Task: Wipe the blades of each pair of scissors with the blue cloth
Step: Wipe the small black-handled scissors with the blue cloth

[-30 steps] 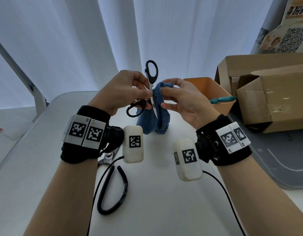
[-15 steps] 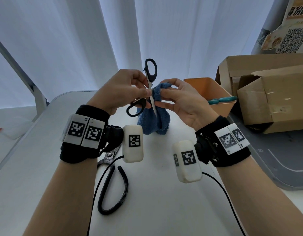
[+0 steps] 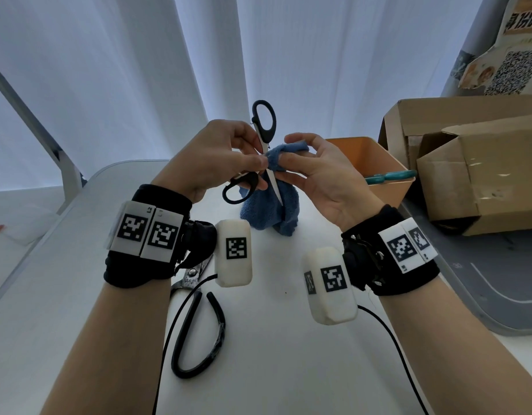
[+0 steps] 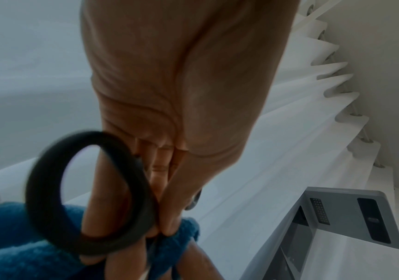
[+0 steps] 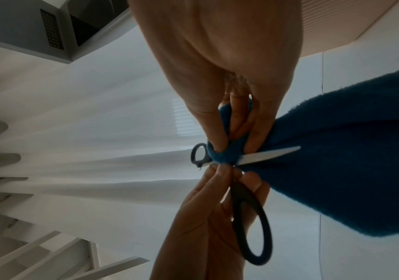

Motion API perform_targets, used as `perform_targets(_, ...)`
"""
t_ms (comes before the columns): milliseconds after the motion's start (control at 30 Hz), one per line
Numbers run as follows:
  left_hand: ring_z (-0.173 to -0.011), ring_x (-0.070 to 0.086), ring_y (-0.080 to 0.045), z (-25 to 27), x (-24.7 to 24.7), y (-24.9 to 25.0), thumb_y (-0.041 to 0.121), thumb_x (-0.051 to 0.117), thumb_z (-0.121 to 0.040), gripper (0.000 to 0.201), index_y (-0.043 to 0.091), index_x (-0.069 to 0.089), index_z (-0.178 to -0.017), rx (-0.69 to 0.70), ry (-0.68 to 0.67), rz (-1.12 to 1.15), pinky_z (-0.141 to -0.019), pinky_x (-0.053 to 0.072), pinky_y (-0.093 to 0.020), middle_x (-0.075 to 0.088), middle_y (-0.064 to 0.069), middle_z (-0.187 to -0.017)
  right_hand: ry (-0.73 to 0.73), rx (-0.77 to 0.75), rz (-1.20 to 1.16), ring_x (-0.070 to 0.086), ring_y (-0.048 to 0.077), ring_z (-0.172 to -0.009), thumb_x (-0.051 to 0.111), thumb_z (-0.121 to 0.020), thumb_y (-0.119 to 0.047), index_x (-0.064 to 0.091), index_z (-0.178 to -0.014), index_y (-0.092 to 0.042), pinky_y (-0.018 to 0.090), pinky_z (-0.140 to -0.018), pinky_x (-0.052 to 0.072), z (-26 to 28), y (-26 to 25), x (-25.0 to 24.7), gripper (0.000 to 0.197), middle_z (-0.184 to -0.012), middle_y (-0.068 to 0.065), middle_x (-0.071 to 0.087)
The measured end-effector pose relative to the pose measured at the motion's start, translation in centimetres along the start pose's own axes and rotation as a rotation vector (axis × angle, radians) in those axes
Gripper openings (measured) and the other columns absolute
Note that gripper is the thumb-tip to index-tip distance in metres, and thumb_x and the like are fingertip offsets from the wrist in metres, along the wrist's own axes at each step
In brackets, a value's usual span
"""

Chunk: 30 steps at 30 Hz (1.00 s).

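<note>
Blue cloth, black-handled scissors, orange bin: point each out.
blue cloth [image 3: 266, 215]: head view, hanging lower fold.
black-handled scissors [image 3: 264, 119]: head view, upper handle loop.
orange bin [image 3: 369, 154]: head view, inner wall.

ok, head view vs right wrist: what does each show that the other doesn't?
Head only: a second pair of scissors lying on the table, the orange bin and the cardboard boxes.
Right wrist only: a close look at the right hand's fingers pinching the blue cloth around the blade.
Both: the left hand gripping the black-handled scissors and the right hand holding the cloth.
</note>
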<state>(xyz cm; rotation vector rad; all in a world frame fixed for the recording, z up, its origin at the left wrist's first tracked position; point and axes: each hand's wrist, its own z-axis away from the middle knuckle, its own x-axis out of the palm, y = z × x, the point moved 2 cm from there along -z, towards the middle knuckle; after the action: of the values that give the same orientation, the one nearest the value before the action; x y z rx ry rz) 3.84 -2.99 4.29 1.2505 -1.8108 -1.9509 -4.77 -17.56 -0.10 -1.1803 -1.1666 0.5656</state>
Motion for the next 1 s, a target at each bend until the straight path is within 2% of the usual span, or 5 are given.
perform_targets(233, -0.07, 0.075, -0.032, 0.1, 0.1, 0.1, -0.002, 0.069, -0.088, 0.013, 0.0, 0.059, -0.098, -0.004, 0.009, 0.036, -0.064, 0.062, -0.035, 0.066, -0.006, -0.075, 0.039, -0.034, -0.035, 0.072, 0.015, -0.079, 0.063, -0.091, 0.004, 0.051, -0.111, -0.004, 0.025, -0.071, 0.059, -0.1, 0.5, 0.3, 0.025, -0.097, 0.012, 0.067)
perform_targets(500, -0.07, 0.075, -0.029, 0.5, -1.1, 0.1, 0.0, 0.071, -0.088, 0.013, -0.001, 0.063, -0.098, -0.037, 0.045, 0.042, -0.067, 0.063, -0.032, 0.071, -0.008, -0.077, 0.085, -0.026, 0.001, 0.069, 0.021, -0.09, 0.06, -0.094, 0.002, 0.053, -0.114, -0.005, 0.03, -0.081, 0.06, -0.5, -0.4, -1.2, 0.022, -0.111, 0.017, 0.063)
perform_targets(667, -0.066, 0.074, -0.025, 0.9, -2.3, -0.1, 0.001, 0.073, -0.086, 0.012, 0.002, 0.067, -0.097, -0.088, 0.049, 0.026, -0.063, 0.06, -0.025, 0.072, -0.004, -0.074, 0.162, -0.11, -0.075, 0.07, 0.016, -0.079, 0.061, -0.093, 0.005, 0.055, -0.105, -0.007, 0.028, -0.078, 0.059, -1.1, -1.4, -3.3, 0.019, -0.094, 0.008, 0.065)
perform_targets(867, -0.062, 0.07, -0.015, 1.1, -2.1, -0.2, 0.003, 0.075, -0.083, 0.013, 0.007, 0.073, -0.096, -0.125, -0.006, -0.043, -0.06, 0.056, -0.019, 0.077, -0.007, -0.081, 0.081, -0.154, 0.09, 0.072, 0.018, -0.082, 0.064, -0.088, 0.009, 0.053, -0.107, -0.007, 0.029, -0.079, 0.058, -0.9, -1.4, -2.7, 0.027, -0.087, 0.008, 0.069)
perform_targets(1000, -0.062, 0.067, -0.011, 1.1, -2.3, -0.4, 0.005, 0.076, -0.083, 0.012, 0.01, 0.076, -0.094, -0.128, -0.027, -0.069, -0.063, 0.058, -0.02, 0.078, -0.006, -0.082, -0.086, -0.067, 0.214, 0.072, 0.021, -0.083, 0.065, -0.087, 0.01, 0.054, -0.111, -0.005, 0.029, -0.077, 0.058, -0.3, -1.3, -1.8, 0.03, -0.088, 0.012, 0.07)
